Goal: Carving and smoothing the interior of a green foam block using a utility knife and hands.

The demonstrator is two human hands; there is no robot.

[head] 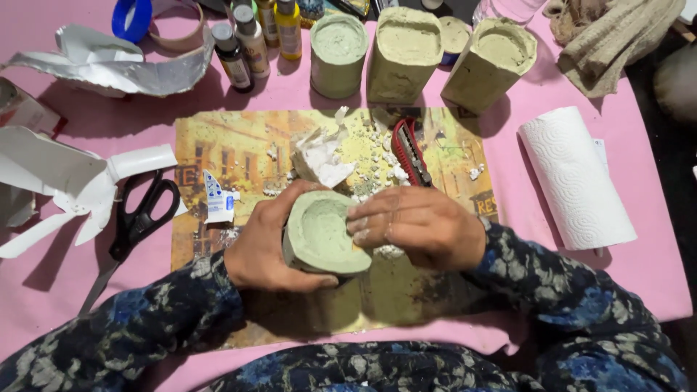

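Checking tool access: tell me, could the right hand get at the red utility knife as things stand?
Probably yes. The red utility knife lies on the mat just beyond the right hand, with only crumbs between them. But that hand's fingers rest on the green pot, which the left hand also holds, so it would have to let go.

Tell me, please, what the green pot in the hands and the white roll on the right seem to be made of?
The green pot looks like cast plaster or cement: matte, thick-walled, with a rough chalky rim and crumbs around it. The white roll looks like paper towel: soft and embossed with swirls.
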